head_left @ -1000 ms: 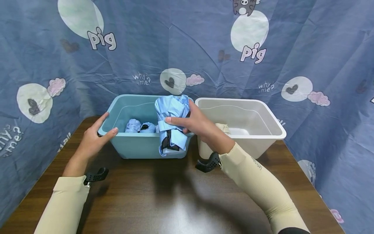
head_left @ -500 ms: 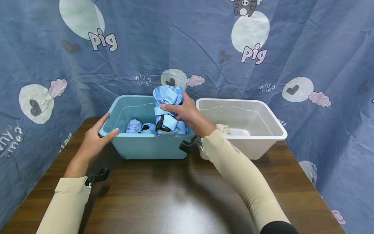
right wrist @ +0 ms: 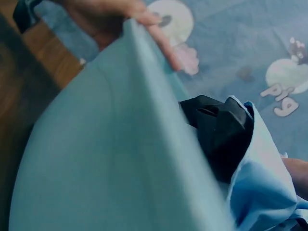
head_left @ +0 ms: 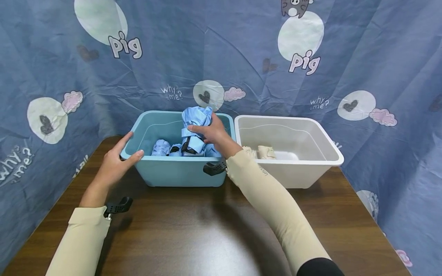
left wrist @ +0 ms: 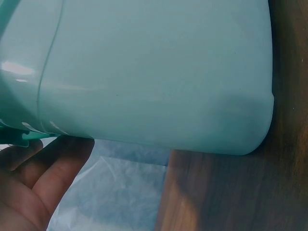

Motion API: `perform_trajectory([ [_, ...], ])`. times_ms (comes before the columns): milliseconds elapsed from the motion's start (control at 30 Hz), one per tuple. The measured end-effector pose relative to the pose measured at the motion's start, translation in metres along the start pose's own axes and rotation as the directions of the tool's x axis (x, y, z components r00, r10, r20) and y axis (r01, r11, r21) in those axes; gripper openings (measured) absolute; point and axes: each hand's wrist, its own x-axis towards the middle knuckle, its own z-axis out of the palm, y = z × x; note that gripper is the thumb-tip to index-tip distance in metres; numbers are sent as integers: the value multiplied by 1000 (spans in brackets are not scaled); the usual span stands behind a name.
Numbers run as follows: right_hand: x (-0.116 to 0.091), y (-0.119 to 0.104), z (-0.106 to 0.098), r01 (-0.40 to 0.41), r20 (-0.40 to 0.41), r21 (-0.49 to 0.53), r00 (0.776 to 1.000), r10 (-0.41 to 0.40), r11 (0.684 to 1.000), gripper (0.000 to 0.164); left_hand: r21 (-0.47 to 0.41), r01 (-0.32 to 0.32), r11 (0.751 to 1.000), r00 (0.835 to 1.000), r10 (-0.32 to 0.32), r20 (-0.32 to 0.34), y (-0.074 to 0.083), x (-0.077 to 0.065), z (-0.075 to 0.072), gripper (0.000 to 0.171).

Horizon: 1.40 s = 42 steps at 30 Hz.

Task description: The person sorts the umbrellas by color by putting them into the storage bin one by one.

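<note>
My right hand (head_left: 215,132) holds a light-blue bundle that looks like a folded umbrella (head_left: 196,117), with a strap round it and black lining. It stands roughly upright, its lower end inside the teal bin (head_left: 183,168). In the right wrist view the black folds of the umbrella (right wrist: 264,178) show beyond the bin's rim. My left hand (head_left: 115,159) rests on the bin's left front corner, fingers straight along the side rim and thumb by the front rim. Several similar blue bundles (head_left: 160,147) lie inside, partly hidden by the front wall.
A white bin (head_left: 290,164) stands against the teal bin's right side, with beige bundles (head_left: 266,152) in its left part. Both sit on a brown wooden table (head_left: 179,226), in front of a blue printed cloth (head_left: 165,50).
My right hand has carried the blue umbrella left and back, from in front of the teal bin's front wall to inside the bin. My left hand stays at the corner.
</note>
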Motion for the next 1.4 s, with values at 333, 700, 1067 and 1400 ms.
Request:
perform_trajectory([
  [333, 3, 5, 3, -11, 0, -97, 1000, 11, 995, 101, -15, -5, 1000, 1000, 5, -3, 7, 2, 3, 81],
  [700, 8, 5, 5, -66, -7, -190, 998, 66, 980, 103, -17, -9, 1000, 1000, 9, -2, 11, 3, 2, 79],
  [1067, 14, 13, 7, -89, -48, -316, 996, 78, 944, 95, 5, -5, 1000, 1000, 5, 5, 10, 0, 4, 79],
  [1400, 9, 14, 9, -175, -7, -165, 984, 176, 971, 84, 14, -11, 1000, 1000, 11, -5, 11, -4, 3, 79],
])
